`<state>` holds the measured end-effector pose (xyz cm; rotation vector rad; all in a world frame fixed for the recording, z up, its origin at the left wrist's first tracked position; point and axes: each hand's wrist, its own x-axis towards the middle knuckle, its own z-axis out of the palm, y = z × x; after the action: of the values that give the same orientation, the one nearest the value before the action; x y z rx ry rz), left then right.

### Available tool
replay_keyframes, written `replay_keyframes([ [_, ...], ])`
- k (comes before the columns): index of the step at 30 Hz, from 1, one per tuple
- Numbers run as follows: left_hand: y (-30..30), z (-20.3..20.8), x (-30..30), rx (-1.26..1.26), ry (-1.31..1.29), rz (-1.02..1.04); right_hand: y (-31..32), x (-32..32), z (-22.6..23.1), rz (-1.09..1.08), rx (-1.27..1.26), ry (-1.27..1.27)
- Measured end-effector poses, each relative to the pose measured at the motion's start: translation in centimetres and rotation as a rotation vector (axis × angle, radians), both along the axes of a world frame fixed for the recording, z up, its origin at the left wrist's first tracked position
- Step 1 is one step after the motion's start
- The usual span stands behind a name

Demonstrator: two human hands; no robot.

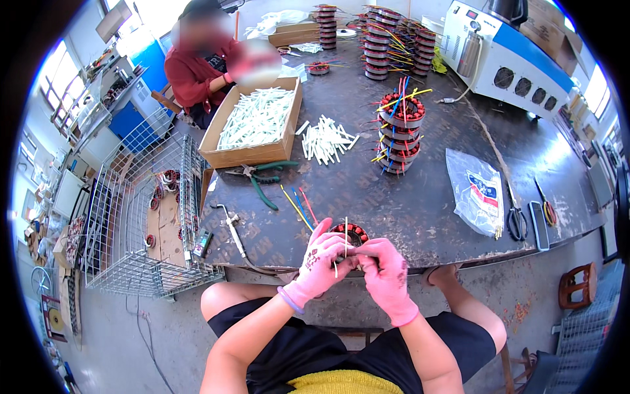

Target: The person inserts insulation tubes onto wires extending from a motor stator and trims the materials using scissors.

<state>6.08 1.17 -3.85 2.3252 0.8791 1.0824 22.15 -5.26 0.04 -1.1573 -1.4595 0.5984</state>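
Both my hands wear pink gloves and meet at the table's near edge. In my left hand thin white tubes stick out between closed fingers, one upward and one downward. My right hand is closed in a pinch beside the left fingertips; what lies in the pinch is too small to make out. Just beyond the fingers sits a motor stator with red windings, partly hidden by my hands. Yellow, blue and red wires extend up and left beside my left hand.
A cardboard box of white tubes stands beside a loose tube pile. Green-handled pliers and a torch-like tool lie left. Stacked stators, a plastic bag and scissors are right. A co-worker sits far left.
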Motion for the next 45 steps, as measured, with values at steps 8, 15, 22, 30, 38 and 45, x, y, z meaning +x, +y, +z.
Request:
replay_keyframes([
  [8,-0.1,0.1,0.2,-0.001,0.014,0.01,-0.4,1.4,2.1,0.064,-0.231,0.376],
  [15,0.1,-0.1,-0.4,0.002,0.031,-0.014,-0.7,1.2,-1.0,0.178,-0.203,0.064],
  [22,-0.1,-0.2,0.0,-0.003,-0.047,-0.014,0.2,0.3,-2.9,0.189,-0.39,0.635],
  [30,-0.1,-0.1,0.1,-0.026,-0.05,0.004,0.4,0.6,-4.1,0.225,-0.396,0.674],
  [38,-0.1,-0.7,0.0,-0.027,-0.066,-0.001,0.4,-0.1,-3.4,0.209,-0.372,0.732],
  [45,-0.2,-0.5,0.0,-0.044,-0.063,-0.009,0.2,0.4,-4.7,0.212,-0.357,0.688],
])
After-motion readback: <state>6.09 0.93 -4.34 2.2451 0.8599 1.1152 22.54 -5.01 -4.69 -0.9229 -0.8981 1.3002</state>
